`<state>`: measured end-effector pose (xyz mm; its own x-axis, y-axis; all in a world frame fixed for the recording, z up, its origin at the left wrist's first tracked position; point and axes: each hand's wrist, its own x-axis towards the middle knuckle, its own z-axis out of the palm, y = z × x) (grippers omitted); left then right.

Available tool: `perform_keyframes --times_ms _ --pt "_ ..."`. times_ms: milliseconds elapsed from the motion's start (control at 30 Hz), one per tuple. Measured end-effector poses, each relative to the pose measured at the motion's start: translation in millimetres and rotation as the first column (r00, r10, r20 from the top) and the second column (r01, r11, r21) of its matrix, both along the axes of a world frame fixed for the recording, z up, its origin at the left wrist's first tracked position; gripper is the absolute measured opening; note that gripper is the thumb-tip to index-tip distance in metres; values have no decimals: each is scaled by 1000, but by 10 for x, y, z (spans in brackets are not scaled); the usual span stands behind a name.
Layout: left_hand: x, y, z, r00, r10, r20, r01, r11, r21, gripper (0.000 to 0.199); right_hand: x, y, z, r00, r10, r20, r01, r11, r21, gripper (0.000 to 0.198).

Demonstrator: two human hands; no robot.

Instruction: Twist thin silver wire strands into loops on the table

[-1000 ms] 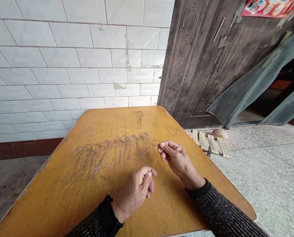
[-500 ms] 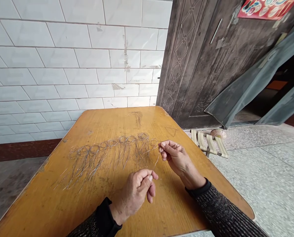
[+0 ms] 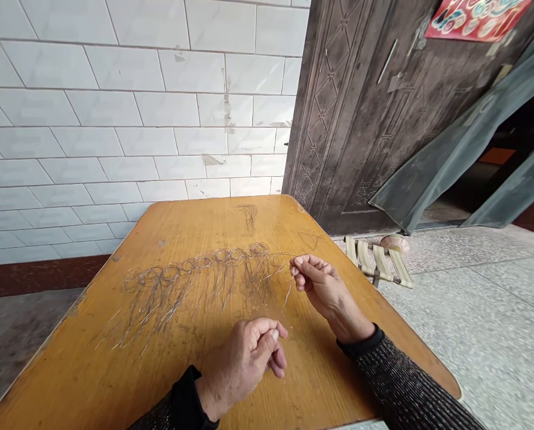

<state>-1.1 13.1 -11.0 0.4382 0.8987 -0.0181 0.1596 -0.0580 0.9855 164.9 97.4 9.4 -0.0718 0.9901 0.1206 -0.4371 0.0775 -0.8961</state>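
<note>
My right hand [image 3: 323,283] pinches a thin wire [image 3: 288,291] between thumb and fingertips above the table. Its twisted end hangs down below the fingers, and a thin loop reaches left from them. Lower and to the left, my left hand [image 3: 255,358] is loosely closed, thumb against the index finger, with nothing visible in it. Left of my right hand, a row of looped wires [image 3: 222,255] lies across the table [image 3: 195,388], their twisted tails pointing toward me.
Several loose wires [image 3: 250,218] lie near the table's far edge, and a bent wire [image 3: 310,239] rests at the right. Beyond are a tiled wall [image 3: 114,107] and a dark carved door [image 3: 338,119]. A strapped folding stool [image 3: 377,260] stands right of the table.
My left hand has dropped slightly and its fingers have drawn in a little. My right hand still pinches the wire, almost unmoved. The view has tilted slightly.
</note>
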Motion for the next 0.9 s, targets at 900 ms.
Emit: perform_keyframes --times_ms 900 --pt "-187 281 181 871 353 342 -357 933 -52 32 -116 -104 -43 895 438 89 -439 898 -2 23"
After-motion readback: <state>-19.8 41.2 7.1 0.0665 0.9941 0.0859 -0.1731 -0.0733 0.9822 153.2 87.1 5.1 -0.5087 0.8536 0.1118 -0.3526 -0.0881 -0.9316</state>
